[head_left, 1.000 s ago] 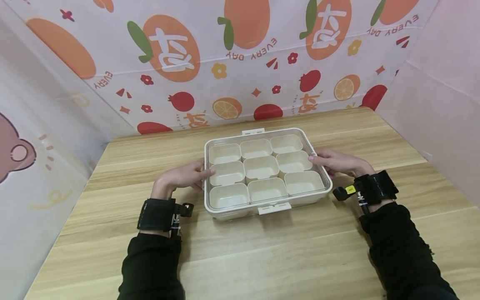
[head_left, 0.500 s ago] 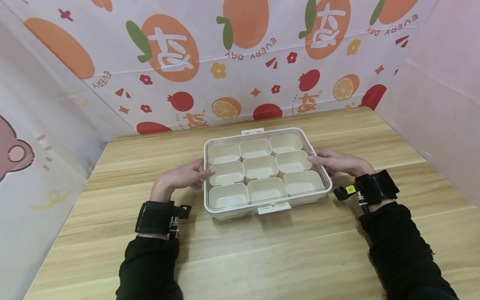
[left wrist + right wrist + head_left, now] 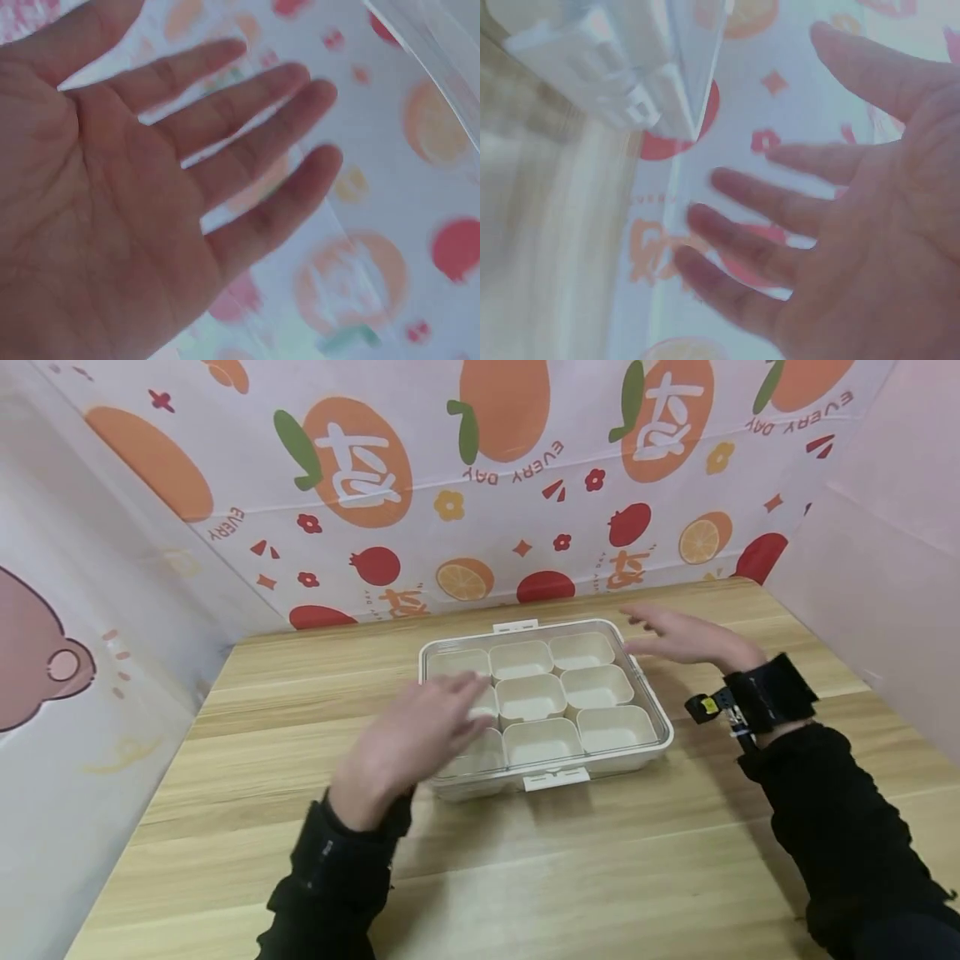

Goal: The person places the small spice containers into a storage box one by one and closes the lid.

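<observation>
A cream storage box (image 3: pixel 557 779) with a clear lid lies on the table, and small cream cups (image 3: pixel 531 697) in rows show through it. White latches stick out at its front and back edges. My left hand (image 3: pixel 416 727), blurred, is raised over the box's left side and covers part of the left cups. Its fingers are straight and spread in the left wrist view, with the palm (image 3: pixel 112 225) bare. Beyond the box's right back corner my right hand (image 3: pixel 686 637) hovers, fingers extended and holding nothing. The box's corner and a latch (image 3: pixel 630 105) appear near it in the right wrist view.
The wood-grain table (image 3: pixel 247 760) carries the box near its back edge. Behind it hangs a fruit-printed cloth (image 3: pixel 420 552), with pale cloth walls on the left and right. Black straps with small cameras sit on both wrists.
Both hands have let go of the box's sides. The left has risen and moved right over the box; the right has lifted up and back. The box stays in place on the table.
</observation>
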